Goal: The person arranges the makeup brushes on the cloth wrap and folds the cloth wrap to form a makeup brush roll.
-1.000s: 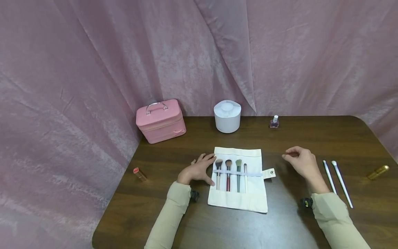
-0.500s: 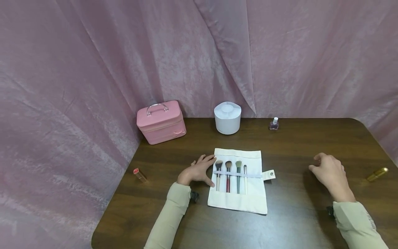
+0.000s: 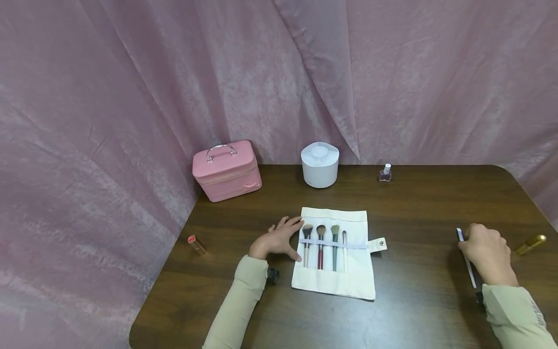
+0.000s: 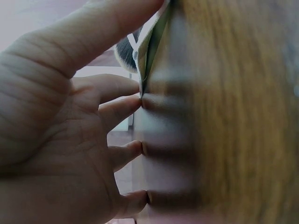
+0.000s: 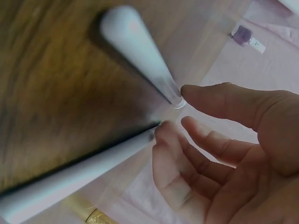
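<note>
My left hand [image 3: 279, 241] rests with spread fingers at the left edge of a white fabric brush roll [image 3: 333, 283]. In the left wrist view its fingertips touch the tabletop and the roll's edge [image 4: 153, 42]. Several makeup brushes lie in the roll under an elastic band, one a dark fluffy brush [image 3: 307, 230]. On the right, my right hand [image 3: 488, 254] is low over two slim white brushes. The right wrist view shows the thumb at one white brush [image 5: 135, 46] and the bent fingers at the other white brush [image 5: 79, 175]; neither is pinched. The head view partly hides them.
A gold tube [image 3: 530, 244] lies right of my right hand. A lipstick [image 3: 197, 245] lies at the left. Along the back stand a pink case [image 3: 226, 169], a white lidded container [image 3: 320, 167] and a nail polish bottle [image 3: 385, 173]. The roll's snap tab [image 3: 377, 245] sticks out rightward.
My right hand has moved right and toward me, from beside the roll to the two white brushes, and is lower now. The left hand has stayed at the roll.
</note>
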A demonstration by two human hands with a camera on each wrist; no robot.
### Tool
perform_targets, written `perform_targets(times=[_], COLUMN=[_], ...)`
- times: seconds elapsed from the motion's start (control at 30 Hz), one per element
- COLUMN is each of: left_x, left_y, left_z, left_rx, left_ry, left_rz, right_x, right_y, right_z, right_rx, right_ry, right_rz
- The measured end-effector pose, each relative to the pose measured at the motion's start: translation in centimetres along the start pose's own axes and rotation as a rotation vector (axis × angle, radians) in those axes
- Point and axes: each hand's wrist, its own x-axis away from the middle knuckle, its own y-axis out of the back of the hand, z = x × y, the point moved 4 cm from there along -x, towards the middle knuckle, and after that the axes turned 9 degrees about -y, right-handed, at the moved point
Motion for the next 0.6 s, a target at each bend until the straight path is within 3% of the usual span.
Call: perform_targets(times=[0.6], left_x=[0.0], left_y=[0.1], left_z=[-0.1], left_rx=[-0.015], left_ry=[-0.010], left_rz=[-0.005], right_x=[-1.2], right_y=[-0.2], right_z=[1.1], right_rx=[-0.036], right_ry=[0.043], right_rz=[0.099])
